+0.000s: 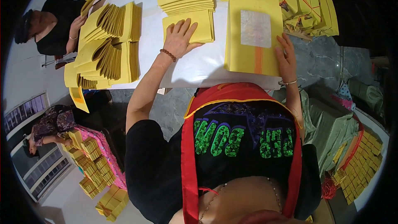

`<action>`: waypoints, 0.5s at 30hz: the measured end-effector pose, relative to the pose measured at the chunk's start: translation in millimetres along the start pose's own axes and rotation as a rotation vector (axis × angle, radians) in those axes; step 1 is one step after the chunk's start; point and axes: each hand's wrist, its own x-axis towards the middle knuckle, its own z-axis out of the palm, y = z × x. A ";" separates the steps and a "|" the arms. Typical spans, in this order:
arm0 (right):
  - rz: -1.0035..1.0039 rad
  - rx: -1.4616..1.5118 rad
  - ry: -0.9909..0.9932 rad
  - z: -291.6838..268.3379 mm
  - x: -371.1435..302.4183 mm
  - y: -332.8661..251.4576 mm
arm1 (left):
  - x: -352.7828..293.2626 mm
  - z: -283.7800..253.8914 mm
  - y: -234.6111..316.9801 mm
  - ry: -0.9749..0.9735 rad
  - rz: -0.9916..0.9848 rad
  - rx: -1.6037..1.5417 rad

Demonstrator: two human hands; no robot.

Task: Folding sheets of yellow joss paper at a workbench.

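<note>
Lots of yellow paper is already folded and fanned out in the folded piles (108,43) at the upper left, but big flat stacks are not touched yet. The left hand (179,38) lies open and flat on a small yellow stack (198,25) near the top middle. The right hand (286,56) presses open fingers on the right edge of the big yellow sheet with a silver square (253,37), on the white table (190,68).
</note>
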 end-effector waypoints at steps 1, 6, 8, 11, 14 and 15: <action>0.011 0.035 -0.004 0.1 -0.8 0.8 | -1.3 3.9 0.1 0.013 0.004 0.034; 0.034 0.012 -0.036 -2.5 -1.9 -4.1 | -3.1 12.8 -4.5 0.012 0.020 0.050; 0.047 0.062 -0.036 -1.6 -3.6 -2.6 | -2.5 12.6 -5.3 -0.021 0.008 0.055; -0.014 0.071 0.036 -3.8 -6.2 -2.8 | -0.7 7.9 -11.4 -0.042 0.020 -0.020; -0.109 0.002 0.018 -11.1 -10.5 -1.2 | 5.2 -4.9 -10.2 -0.071 0.003 -0.069; -0.140 -0.077 -0.030 -13.1 -12.0 -1.7 | 6.2 -7.1 -9.8 -0.070 -0.003 -0.063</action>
